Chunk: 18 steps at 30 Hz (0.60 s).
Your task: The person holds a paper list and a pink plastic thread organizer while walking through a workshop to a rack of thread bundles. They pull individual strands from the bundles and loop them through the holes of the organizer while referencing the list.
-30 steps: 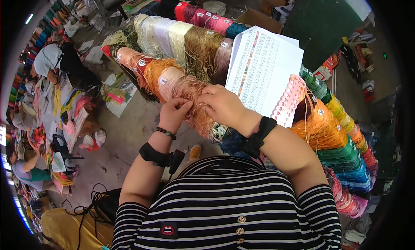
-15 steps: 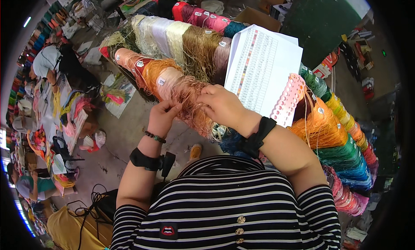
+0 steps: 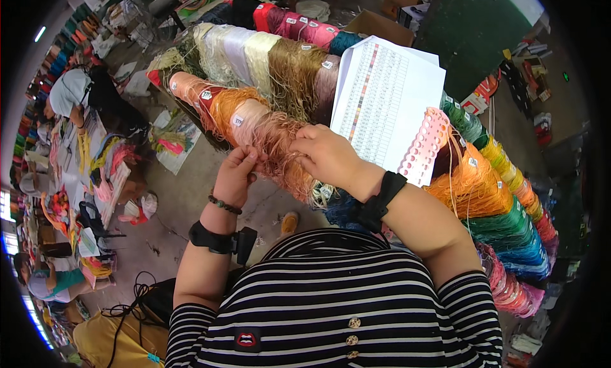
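Hanks of thread in peach, orange and pink hang side by side along a rail in front of me. My right hand (image 3: pixel 328 155) rests against the dusty pink thread (image 3: pixel 278 136), its fingers curled into the loose strands. Just left of that hank, my left hand (image 3: pixel 235 174) is closed in a pinch, thumb against forefinger. Any strand between those fingers is too fine to make out. A pale pink hank (image 3: pixel 250 118) with a small white label lies beside the dusty pink one.
Behind hang cream, lilac and brown hanks (image 3: pixel 294 72). Printed sheets (image 3: pixel 388 107) and a pink punched card (image 3: pixel 428 142) lie to the right, above orange thread (image 3: pixel 474 183) and green and blue hanks. A person (image 3: pixel 102 101) bends over a thread-covered table at left.
My left hand has drawn slightly left and away from the dusty pink hank, still pinched. My right hand has stayed in place on the thread.
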### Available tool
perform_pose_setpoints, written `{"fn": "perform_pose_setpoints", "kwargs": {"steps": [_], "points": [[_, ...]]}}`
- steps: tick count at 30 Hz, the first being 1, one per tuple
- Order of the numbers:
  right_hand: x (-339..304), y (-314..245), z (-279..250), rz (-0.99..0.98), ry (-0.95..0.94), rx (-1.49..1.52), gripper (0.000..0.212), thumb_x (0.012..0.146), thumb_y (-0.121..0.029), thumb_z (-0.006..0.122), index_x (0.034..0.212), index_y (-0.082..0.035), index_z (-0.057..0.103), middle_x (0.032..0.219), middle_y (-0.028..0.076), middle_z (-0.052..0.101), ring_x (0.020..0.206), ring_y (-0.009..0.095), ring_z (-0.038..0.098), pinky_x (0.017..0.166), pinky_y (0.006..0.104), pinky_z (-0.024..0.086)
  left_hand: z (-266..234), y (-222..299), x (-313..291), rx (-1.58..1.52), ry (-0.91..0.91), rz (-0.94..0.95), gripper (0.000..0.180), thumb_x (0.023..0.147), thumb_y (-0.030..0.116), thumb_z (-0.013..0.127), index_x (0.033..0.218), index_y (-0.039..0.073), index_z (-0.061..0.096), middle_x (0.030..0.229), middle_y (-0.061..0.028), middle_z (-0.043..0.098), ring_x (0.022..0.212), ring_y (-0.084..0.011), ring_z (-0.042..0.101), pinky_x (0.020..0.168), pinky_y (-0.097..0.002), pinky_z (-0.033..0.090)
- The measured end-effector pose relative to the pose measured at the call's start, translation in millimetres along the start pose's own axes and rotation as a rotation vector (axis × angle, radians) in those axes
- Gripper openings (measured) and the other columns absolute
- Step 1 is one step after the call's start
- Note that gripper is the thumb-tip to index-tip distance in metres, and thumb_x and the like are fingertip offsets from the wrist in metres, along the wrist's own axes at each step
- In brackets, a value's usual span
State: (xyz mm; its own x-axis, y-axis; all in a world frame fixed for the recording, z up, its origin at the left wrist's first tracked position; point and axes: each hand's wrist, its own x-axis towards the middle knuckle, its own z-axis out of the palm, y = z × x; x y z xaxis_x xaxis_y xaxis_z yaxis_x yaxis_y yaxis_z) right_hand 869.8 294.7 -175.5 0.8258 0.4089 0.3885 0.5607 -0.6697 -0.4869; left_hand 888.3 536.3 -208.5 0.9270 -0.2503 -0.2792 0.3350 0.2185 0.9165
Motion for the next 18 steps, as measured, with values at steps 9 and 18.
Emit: {"fn": "perform_pose_setpoints", "kwargs": {"steps": [9, 18], "points": [[-0.1, 0.2, -0.3, -0.010, 0.011, -0.007, 0.020, 0.076, -0.008, 0.065, 0.095, -0.010, 0.068, 0.098, 0.007, 0.060, 0.096, 0.030, 0.059, 0.078, 0.0394, 0.052, -6.0, 3.5, -1.6, 0.164, 0.079, 0.110, 0.012, 0.095, 0.020, 0.061, 0.097, 0.009, 0.065, 0.080, 0.0044, 0.062, 0.065, -0.0036, 0.051, 0.056, -0.0185, 0.036], [-0.1, 0.5, -0.2, 0.014, -0.029, -0.003, 0.024, 0.075, -0.008, 0.068, 0.099, -0.010, 0.066, 0.100, 0.007, 0.059, 0.097, 0.030, 0.057, 0.081, 0.0395, 0.050, 3.0, -2.1, 6.5, 0.062, 0.017, 0.008, 0.013, 0.094, 0.019, 0.061, 0.101, 0.008, 0.063, 0.082, 0.0027, 0.062, 0.062, -0.0046, 0.049, 0.055, -0.0194, 0.037]]}}
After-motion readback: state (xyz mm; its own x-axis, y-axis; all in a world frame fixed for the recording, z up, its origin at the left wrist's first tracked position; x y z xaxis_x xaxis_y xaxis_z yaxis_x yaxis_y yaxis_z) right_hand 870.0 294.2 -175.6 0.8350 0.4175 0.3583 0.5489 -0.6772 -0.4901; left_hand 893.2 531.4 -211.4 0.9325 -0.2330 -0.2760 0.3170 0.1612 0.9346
